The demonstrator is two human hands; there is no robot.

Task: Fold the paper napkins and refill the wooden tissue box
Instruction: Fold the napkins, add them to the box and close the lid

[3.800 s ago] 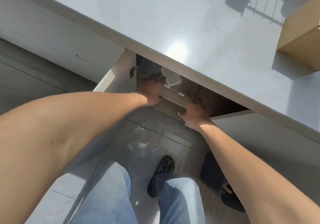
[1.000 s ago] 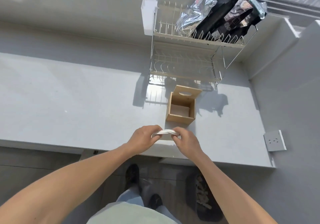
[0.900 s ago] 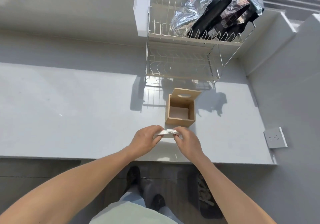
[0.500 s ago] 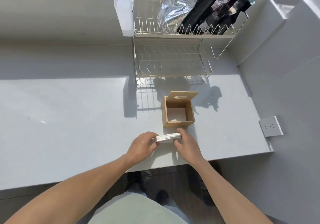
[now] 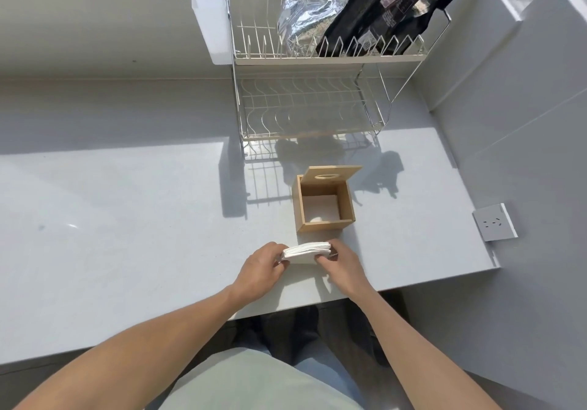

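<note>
- You hold the napkin stack (image 5: 307,248) between both hands just above the near edge of the bench (image 5: 127,219); left hand (image 5: 261,268) pinches its left end, right hand (image 5: 341,265) closes on its right end.
- Wooden tissue box (image 5: 324,208) stands just beyond the stack, lid (image 5: 330,173) tilted up at the far side, interior open and mostly empty.
- Handling, judged: stack is light, soft and loose-layered; sheets likely fan or slip if squeezed from one end only.
- Take hold across the full thickness at both short ends, thumbs on top.
- Paper creases easily; press lightly when folding.
- Dish rack (image 5: 311,98) stands at the far side, well clear.
</note>
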